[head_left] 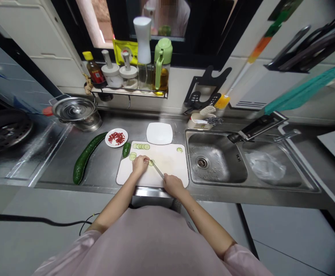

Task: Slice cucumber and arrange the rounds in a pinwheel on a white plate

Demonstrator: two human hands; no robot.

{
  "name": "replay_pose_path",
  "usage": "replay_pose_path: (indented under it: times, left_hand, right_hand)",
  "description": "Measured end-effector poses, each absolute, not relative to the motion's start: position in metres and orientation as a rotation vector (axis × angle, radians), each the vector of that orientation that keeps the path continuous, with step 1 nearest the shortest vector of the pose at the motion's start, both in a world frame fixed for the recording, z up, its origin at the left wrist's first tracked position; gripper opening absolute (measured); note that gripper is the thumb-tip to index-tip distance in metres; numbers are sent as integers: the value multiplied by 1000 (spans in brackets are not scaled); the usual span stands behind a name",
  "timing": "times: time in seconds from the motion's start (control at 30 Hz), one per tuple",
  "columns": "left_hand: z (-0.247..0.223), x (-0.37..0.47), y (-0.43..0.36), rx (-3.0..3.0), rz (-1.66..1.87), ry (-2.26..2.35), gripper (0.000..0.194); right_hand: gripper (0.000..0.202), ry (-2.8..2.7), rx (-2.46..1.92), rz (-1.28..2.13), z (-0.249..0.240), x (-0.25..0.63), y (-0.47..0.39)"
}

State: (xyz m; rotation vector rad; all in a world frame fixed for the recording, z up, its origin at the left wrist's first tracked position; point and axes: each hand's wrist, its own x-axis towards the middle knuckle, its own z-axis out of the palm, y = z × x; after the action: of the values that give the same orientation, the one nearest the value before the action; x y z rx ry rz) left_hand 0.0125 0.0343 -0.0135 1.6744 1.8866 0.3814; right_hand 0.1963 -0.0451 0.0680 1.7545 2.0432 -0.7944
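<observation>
A kitchen knife (158, 170) is gripped by its handle in my right hand (173, 185). Its blade slants up and left to a thin cucumber slice (151, 163) on the white cutting board (170, 174). My left hand (140, 165) is closed in a pinch at the left edge of that slice; what sits between the fingertips is too small to make out. An overlapping row of cucumber slices (141, 146) lies along the board's top left. More slices (132, 156) rest just above my left hand, and a few pieces (179, 150) lie at the upper right corner.
Left of the board are a cucumber end (126, 149), a plate of chopped red pieces (116, 138) and a long cucumber (87, 159). A white plate (159, 133) sits behind it. The sink (217, 157) is to the right, a lidded pot (79, 113) at the back left.
</observation>
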Motion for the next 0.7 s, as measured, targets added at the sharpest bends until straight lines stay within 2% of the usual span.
replay_pose_path:
  times: [0.7]
  left_hand:
    - [-9,13,33,1675,348,1890,23]
  right_hand:
    - [31,1988,1763,-879,61,194,-40]
